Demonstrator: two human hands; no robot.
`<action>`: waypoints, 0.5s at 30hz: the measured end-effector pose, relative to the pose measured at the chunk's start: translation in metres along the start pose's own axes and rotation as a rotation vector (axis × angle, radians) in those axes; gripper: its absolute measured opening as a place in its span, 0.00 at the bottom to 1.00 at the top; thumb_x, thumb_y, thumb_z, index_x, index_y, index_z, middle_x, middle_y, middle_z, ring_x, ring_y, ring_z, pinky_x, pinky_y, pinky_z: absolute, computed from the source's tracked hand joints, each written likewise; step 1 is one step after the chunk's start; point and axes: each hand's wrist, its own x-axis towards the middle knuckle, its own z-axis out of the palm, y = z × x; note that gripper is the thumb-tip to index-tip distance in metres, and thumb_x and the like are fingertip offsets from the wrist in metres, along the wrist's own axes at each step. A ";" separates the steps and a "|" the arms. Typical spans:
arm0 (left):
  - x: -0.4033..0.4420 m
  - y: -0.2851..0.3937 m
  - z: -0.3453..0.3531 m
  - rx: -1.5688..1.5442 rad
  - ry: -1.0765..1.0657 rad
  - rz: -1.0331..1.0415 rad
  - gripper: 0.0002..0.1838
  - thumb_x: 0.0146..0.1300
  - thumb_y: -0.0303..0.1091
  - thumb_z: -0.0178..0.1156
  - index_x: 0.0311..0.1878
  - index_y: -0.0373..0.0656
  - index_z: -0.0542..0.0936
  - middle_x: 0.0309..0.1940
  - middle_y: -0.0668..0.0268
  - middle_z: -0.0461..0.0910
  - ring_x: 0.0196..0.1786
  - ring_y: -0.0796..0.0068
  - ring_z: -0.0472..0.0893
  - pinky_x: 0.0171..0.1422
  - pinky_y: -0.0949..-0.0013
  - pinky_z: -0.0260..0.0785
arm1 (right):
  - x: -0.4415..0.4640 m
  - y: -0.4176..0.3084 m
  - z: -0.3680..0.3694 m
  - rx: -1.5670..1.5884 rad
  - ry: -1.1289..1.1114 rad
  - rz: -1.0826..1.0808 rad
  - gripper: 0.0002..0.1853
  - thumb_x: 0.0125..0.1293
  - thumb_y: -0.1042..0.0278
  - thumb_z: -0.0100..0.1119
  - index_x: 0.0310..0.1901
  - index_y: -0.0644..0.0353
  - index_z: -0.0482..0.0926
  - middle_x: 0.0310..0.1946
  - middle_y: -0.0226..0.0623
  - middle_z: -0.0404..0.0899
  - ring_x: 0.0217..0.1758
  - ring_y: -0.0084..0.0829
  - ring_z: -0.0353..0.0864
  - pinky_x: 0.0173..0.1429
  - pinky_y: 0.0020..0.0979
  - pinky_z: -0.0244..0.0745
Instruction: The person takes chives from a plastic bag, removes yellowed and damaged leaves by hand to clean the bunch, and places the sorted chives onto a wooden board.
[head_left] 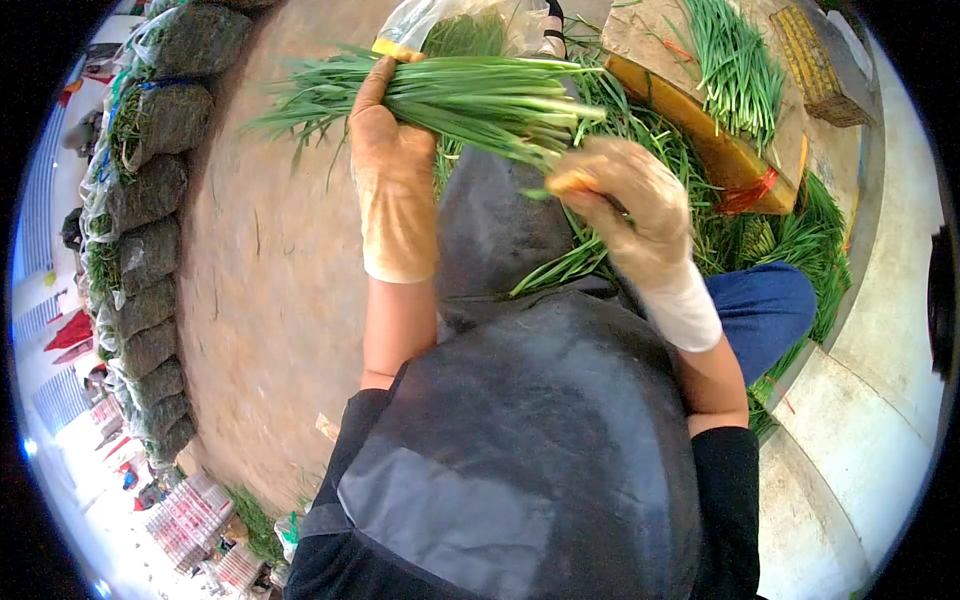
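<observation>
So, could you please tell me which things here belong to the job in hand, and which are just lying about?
Likely the job: held green bunch, heaped greens, tabletop greens, red strands.

Probably just lying about: yellow crate, pale floor scrap, red item at far left.

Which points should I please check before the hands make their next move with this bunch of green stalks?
1. Bunch held: ok, in the left hand.
2. Right hand gripping anything: cannot tell; it is blurred near the pale stalk ends.
3. Stalk ends level: not ok, they look uneven.
4. Gloves worn: ok, on both hands.
5. Dark apron on: ok, though some stalks lie against it.
6. More stalks to hand: ok, a pile lies on the yellow-edged platform.
</observation>
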 end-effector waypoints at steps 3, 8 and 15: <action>0.008 0.010 -0.003 -0.030 0.033 0.005 0.07 0.59 0.24 0.57 0.39 0.31 0.77 0.37 0.55 0.80 0.43 0.59 0.80 0.55 0.57 0.73 | -0.043 0.040 -0.035 0.075 -0.354 0.489 0.11 0.55 0.66 0.64 0.40 0.56 0.81 0.39 0.36 0.81 0.44 0.39 0.80 0.49 0.36 0.74; 0.012 0.007 -0.003 -0.084 -0.025 -0.009 0.10 0.57 0.24 0.58 0.43 0.31 0.75 0.36 0.55 0.78 0.41 0.61 0.79 0.52 0.55 0.75 | -0.042 0.049 -0.051 -0.079 -0.050 0.479 0.24 0.60 0.69 0.63 0.59 0.59 0.73 0.55 0.41 0.76 0.60 0.33 0.73 0.66 0.32 0.64; 0.000 -0.009 0.006 -0.167 -0.264 -0.090 0.11 0.61 0.25 0.53 0.45 0.30 0.74 0.39 0.53 0.78 0.43 0.57 0.78 0.57 0.55 0.71 | 0.059 -0.028 -0.042 -0.052 0.138 0.103 0.16 0.60 0.70 0.65 0.50 0.62 0.79 0.46 0.36 0.78 0.51 0.29 0.77 0.54 0.27 0.73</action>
